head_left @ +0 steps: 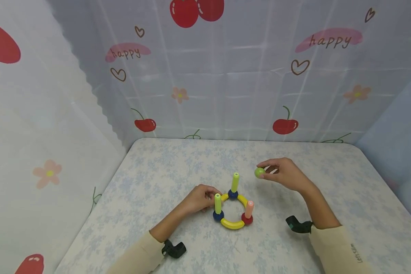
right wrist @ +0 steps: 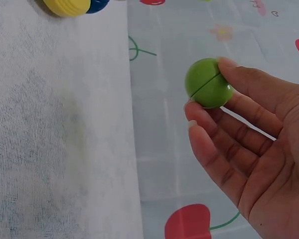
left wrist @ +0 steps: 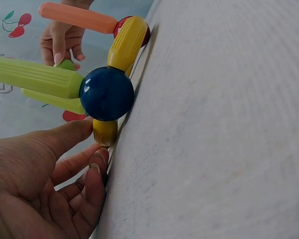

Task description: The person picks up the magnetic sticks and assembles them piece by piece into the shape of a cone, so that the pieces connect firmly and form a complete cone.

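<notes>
A ring of curved yellow rods [head_left: 233, 225] joined by balls lies on the table. Its two dark blue balls [left wrist: 107, 93] each carry an upright lime-green rod [head_left: 235, 182], and a red ball [head_left: 247, 219] carries a salmon-pink rod [head_left: 249, 209]. At the ring's left side, my left hand [head_left: 200, 198] pinches a curved yellow rod [left wrist: 105, 132] between thumb and fingers, close beside a blue ball. My right hand [head_left: 283, 174] holds a green ball [right wrist: 208, 83] with a seam line between thumb and fingertips, raised over the table, right of and behind the ring.
The table [head_left: 157, 163] has a pale blue floral cover. Behind it and at both sides hang curtains [head_left: 226, 102] printed with cherries, hearts and flowers. A black wrist device [head_left: 174, 249] sits on the left wrist, another [head_left: 298, 224] on the right.
</notes>
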`<state>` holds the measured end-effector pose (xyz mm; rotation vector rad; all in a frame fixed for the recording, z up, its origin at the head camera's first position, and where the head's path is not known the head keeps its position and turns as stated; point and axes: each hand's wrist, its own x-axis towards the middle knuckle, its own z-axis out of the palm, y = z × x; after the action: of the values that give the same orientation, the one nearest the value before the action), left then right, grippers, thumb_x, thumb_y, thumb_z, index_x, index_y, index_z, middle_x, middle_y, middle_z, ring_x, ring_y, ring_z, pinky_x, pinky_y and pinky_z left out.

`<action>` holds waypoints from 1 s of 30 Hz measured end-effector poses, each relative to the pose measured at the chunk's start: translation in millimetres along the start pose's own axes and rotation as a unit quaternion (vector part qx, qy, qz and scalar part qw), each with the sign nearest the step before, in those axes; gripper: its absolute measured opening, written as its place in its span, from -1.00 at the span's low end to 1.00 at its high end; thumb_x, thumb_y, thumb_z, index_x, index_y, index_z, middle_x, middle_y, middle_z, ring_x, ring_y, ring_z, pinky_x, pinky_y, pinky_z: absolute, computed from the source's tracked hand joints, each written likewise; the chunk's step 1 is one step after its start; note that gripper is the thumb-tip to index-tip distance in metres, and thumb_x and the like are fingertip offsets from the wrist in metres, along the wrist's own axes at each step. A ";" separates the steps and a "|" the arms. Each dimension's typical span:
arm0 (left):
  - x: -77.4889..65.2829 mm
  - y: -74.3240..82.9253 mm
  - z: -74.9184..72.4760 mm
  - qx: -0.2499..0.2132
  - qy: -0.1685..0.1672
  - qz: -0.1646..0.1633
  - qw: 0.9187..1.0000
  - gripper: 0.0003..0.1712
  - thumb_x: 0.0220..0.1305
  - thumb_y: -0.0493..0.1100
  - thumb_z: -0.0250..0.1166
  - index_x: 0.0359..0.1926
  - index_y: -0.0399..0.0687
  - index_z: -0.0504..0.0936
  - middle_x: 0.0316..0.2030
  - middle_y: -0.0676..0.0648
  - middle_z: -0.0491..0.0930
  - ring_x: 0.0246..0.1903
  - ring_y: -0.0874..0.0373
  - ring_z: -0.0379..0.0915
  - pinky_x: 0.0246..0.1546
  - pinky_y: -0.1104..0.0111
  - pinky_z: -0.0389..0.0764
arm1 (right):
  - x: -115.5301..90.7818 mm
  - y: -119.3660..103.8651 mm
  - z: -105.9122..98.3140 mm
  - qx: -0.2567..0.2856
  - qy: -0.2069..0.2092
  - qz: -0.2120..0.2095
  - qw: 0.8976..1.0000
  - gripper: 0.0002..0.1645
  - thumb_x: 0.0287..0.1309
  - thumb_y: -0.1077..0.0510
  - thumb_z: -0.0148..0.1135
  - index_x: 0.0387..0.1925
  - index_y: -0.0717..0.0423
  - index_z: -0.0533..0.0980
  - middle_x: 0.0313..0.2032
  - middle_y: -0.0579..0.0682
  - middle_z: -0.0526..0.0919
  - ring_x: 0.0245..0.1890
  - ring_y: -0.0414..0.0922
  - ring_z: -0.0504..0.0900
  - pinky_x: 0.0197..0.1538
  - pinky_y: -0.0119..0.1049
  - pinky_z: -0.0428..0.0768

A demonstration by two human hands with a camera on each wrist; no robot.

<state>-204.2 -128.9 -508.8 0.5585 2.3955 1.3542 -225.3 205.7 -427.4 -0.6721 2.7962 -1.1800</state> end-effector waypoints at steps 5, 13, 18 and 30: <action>0.9 -0.3 -0.7 0.000 0.001 0.002 1.000 -0.78 0.34 -0.21 0.37 -0.01 -0.03 0.77 -0.50 -0.01 0.61 -0.72 0.17 0.41 -0.67 0.37 0.48 | 1.4 -11.1 4.7 0.003 0.031 -0.027 0.999 -0.58 0.18 0.14 0.49 0.07 0.17 0.68 -0.01 0.07 0.73 -0.15 -0.04 0.71 -0.09 -0.14 0.70; 0.5 -2.0 0.8 0.001 0.003 0.005 1.000 -0.77 0.33 -0.16 0.41 -0.02 -0.02 0.77 -0.50 -0.01 0.60 -0.71 0.17 0.42 -0.68 0.36 0.50 | 1.6 -26.5 16.5 0.064 0.060 -0.048 0.995 -0.58 0.16 0.20 0.50 0.08 0.11 0.68 -0.01 0.00 0.73 -0.13 -0.07 0.72 -0.13 -0.34 0.68; 1.0 -2.2 0.6 0.006 0.000 0.014 1.000 -0.78 0.35 -0.22 0.36 -0.01 -0.03 0.77 -0.51 0.01 0.60 -0.72 0.18 0.41 -0.68 0.38 0.49 | 3.6 -36.1 25.5 0.089 0.073 -0.049 0.992 -0.57 0.16 0.18 0.50 0.09 0.05 0.68 -0.03 -0.02 0.74 -0.15 -0.09 0.72 -0.16 -0.34 0.69; 0.4 -2.7 1.3 0.009 -0.010 0.016 1.000 -0.73 0.37 -0.26 0.31 0.05 -0.11 0.75 -0.50 0.05 0.61 -0.72 0.22 0.42 -0.67 0.40 0.49 | 1.5 -51.0 38.6 0.081 0.097 -0.062 0.990 -0.60 0.13 0.16 0.53 0.04 -0.02 0.70 -0.09 -0.11 0.76 -0.20 -0.15 0.71 -0.18 -0.31 0.69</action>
<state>-204.4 -129.0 -511.8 0.6154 2.3954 1.3338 -200.0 147.5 -419.5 -0.7653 2.8035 -1.5542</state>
